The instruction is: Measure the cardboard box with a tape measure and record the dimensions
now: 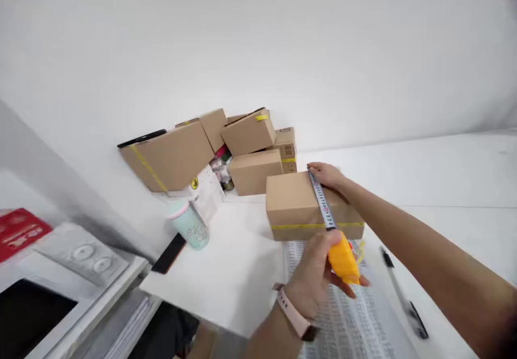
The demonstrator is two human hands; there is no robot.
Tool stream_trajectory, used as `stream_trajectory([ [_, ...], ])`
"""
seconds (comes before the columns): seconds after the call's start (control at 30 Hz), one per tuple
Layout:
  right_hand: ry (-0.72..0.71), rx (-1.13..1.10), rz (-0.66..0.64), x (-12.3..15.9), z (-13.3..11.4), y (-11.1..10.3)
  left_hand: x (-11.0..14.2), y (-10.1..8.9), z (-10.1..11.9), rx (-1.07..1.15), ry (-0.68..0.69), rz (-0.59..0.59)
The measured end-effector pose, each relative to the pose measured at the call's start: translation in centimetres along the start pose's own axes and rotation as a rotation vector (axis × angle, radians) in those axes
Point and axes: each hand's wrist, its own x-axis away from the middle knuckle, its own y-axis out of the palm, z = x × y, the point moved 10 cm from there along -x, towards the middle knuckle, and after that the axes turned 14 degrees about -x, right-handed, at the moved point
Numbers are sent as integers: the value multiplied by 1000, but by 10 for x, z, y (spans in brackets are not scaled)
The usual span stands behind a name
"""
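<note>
My left hand (313, 273), with a pink-strapped watch on its wrist, grips a yellow-orange tape measure (342, 259) in front of a cardboard box (288, 194). The silver blade (322, 200) is pulled out across the box's top, from the near edge to the far one. At the far edge my right hand (327, 175) pinches the blade's end against the box. A strip of yellow tape (299, 226) runs along the box's front face. Under my left hand lies a printed sheet (343, 316), its text too blurred to read.
Several cardboard boxes (254, 170) are stacked by the wall. A mint-green tumbler (189, 225) and a dark phone-like object (168, 254) stand and lie at the left. A black-capped marker (404, 294) lies at the right. Beyond the desk's left edge is a shelf (133, 273).
</note>
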Motion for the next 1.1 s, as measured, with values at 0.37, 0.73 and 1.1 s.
stream_trajectory([
  [0.37,75,-85,11,8,8,-3,15,17,-6,81,-2,23],
  [0.73,89,-317,96,18,1,-10,12,20,-11,65,-6,57],
  [1.1,129,-755,547,83,20,-95,61,-73,-5,-237,313,296],
])
